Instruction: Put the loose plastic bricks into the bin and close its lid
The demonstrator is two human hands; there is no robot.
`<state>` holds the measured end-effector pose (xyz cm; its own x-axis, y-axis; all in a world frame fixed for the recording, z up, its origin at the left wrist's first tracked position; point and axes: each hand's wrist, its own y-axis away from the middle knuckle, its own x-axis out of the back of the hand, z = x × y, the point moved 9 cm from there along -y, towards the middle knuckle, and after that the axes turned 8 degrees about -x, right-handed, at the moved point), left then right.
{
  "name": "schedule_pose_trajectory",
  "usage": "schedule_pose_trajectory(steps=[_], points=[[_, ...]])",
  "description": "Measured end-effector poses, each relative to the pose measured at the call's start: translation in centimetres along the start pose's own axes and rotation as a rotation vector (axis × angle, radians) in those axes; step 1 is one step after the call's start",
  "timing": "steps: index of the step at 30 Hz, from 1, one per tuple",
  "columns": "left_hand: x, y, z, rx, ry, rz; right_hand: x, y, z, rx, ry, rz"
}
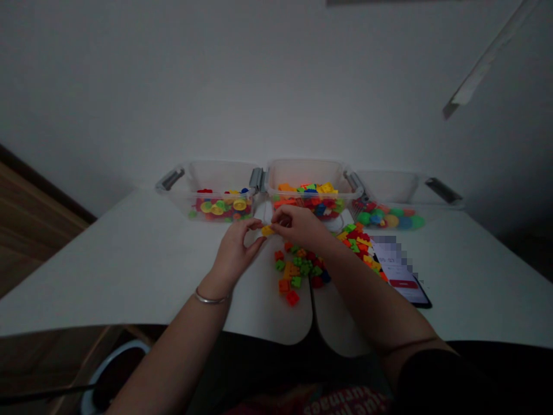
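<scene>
Between my two hands is a small yellow toy building block (266,230), its shape partly hidden by fingers. My right hand (298,223) pinches it from the right with thumb and fingertips. From the left, the curved thumb and fingers of my left hand (237,248) close around its other side. Just below and right of the hands, a loose heap of building blocks (298,268) in green, orange, red and yellow lies on the white table (173,259). More blocks (356,239) spread beyond my right forearm, which covers part of the heap.
Along the wall stand three clear plastic bins: a left bin (220,173) with round colourful pieces, a middle bin (309,170) with blocks, and a right bin (386,184) with rounded pieces. A phone (401,274) lies right of the blocks. A gap splits the table's front edge.
</scene>
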<state>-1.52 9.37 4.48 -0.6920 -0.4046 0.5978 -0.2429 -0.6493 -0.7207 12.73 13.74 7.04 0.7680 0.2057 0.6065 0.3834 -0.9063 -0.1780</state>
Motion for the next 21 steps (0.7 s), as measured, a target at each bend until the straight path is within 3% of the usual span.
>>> schedule_pose_trajectory(steps=[4, 9, 17, 21], points=[[-0.5, 0.0, -0.2, 0.020, 0.009, -0.046, 2.2, 0.4, -1.0, 0.049, -0.029, 0.076], [-1.6, 0.0, 1.0, -0.089, 0.042, -0.214, 5.8, 1.1, -1.9, 0.063, -0.035, 0.228], [-3.9, 1.0, 2.4, -0.215, 0.142, -0.463, 10.8, 2.1, -0.9, 0.063, -0.043, 0.520], [-4.9, 1.6, 2.3, -0.245, 0.167, -0.525, 12.5, 2.5, -0.4, 0.101, 0.018, 0.673]])
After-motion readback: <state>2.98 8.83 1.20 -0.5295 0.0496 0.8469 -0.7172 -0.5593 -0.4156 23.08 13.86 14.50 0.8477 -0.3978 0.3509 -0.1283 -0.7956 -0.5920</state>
